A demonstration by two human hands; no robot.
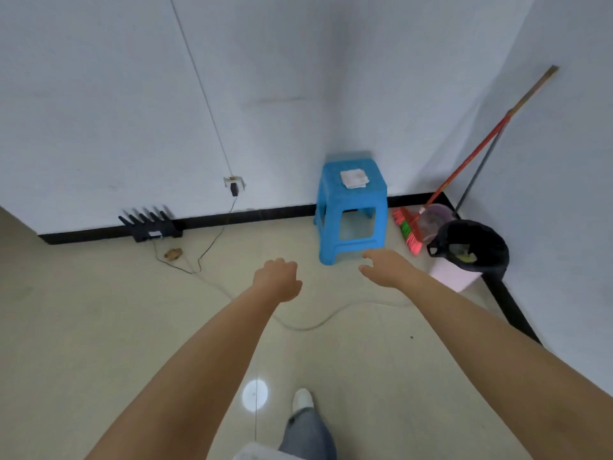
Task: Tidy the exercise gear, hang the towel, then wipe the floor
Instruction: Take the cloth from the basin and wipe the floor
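At twelve o'clock the blue plastic stool (352, 207) stood by the wall, a folded white cloth (355, 178) on its seat, likely your floor wipe. Your left hand (278, 279) was loosely curled, holding nothing; your right hand (386, 266) was relaxed, empty, short of the stool. Step over the cable (318, 322), then pinch the cloth by its near edge. No towel or exercise gear in view.

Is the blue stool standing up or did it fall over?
Standing up. The blue stool rests on its legs on the floor by the wall, seat on top, with a folded white cloth lying flat on it.
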